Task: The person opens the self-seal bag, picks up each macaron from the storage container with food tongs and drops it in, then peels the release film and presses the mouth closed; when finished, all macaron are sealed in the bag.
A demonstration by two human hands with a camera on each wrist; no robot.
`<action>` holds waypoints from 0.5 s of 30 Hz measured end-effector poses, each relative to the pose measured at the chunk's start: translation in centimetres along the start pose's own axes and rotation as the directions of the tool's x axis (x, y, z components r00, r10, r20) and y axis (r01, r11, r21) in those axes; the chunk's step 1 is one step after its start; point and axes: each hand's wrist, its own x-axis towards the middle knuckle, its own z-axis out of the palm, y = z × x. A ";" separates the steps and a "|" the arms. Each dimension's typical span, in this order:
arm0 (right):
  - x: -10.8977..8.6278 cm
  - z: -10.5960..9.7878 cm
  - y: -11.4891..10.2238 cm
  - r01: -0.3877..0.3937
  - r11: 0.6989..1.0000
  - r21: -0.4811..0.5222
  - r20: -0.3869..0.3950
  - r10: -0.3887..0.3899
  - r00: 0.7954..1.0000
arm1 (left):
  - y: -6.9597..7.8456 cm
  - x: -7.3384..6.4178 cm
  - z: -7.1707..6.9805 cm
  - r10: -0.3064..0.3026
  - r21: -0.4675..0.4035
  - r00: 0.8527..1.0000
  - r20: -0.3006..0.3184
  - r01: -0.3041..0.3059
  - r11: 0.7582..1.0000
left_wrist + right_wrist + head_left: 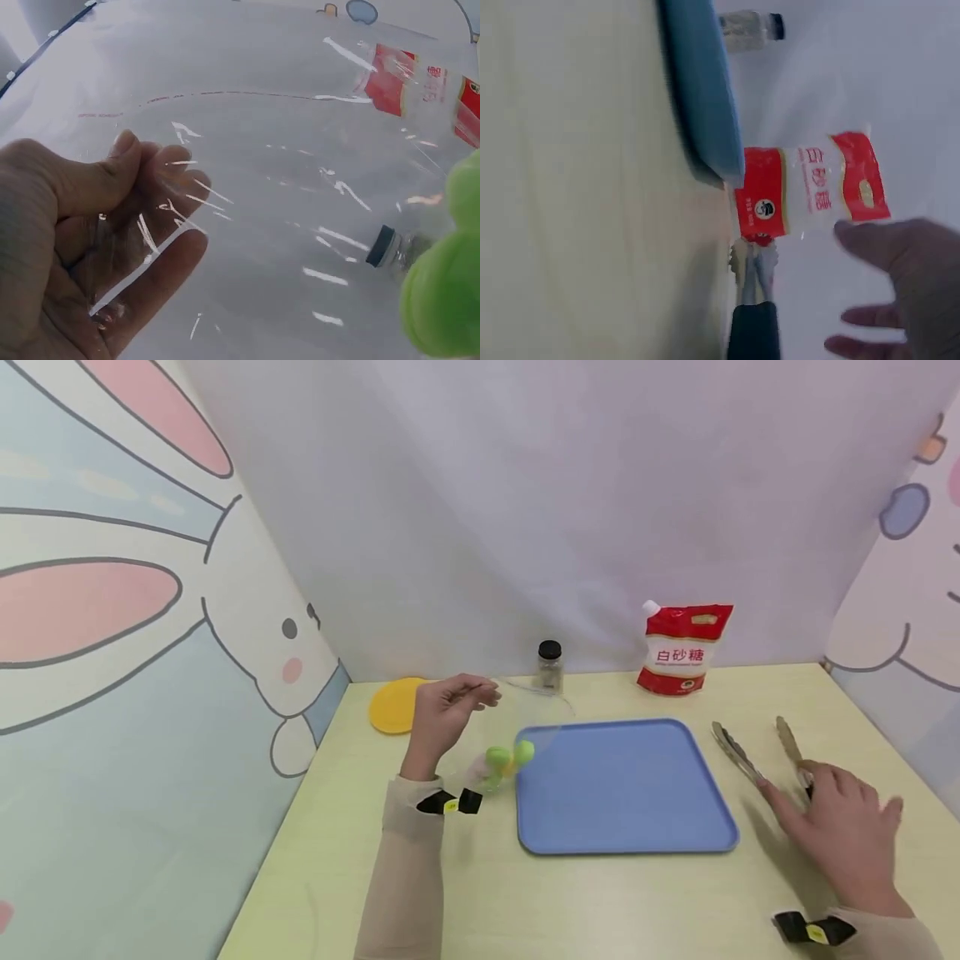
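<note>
Clear bag lifted, tongs not yet picked up

Left hand point(447, 708) pinches a clear plastic bag point(517, 727) holding green balls point(510, 755) left of the blue tray point(626, 785); right hand point(840, 827), fingers spread, reaches the tongs point(757, 756) right of it.

The head view looks forward and down from above the pale yellow surface point(600, 893), taking in both hands and the backdrop wall. The left wrist view sits very close behind the left hand point(82, 240), looking through clear plastic film point(285, 150). The right wrist view is rolled sideways, low over the surface. All three share the red and white sugar pouch point(684, 647) point(409, 82) point(810, 187) and the small black-capped glass jar point(550, 665) point(394, 249) point(751, 28).
</note>
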 end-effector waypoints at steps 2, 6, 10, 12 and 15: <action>0.4 -0.1 -2.2 0.199 0.975 0.100 -0.051 -0.195 0.979 | 0.9 0.0 0.2 0.013 -0.019 1.000 -0.011 -0.014 1.000; 1.5 0.6 -8.4 0.361 0.825 0.435 0.096 -0.441 0.892 | 1.9 0.2 1.0 0.066 -0.048 0.997 -0.049 -0.068 0.997; 3.2 2.7 -14.8 0.171 0.709 0.684 0.278 -0.470 0.838 | 2.3 0.4 1.9 0.085 -0.077 0.993 -0.086 -0.092 0.993; 4.0 4.0 -17.3 0.091 0.651 0.754 0.303 -0.467 0.831 | 2.0 0.3 2.4 0.067 -0.102 0.993 -0.096 -0.077 0.992; 4.6 5.1 -19.9 0.027 0.583 0.812 0.292 -0.446 0.846 | 1.3 0.0 3.1 0.028 -0.150 0.995 -0.097 -0.042 0.988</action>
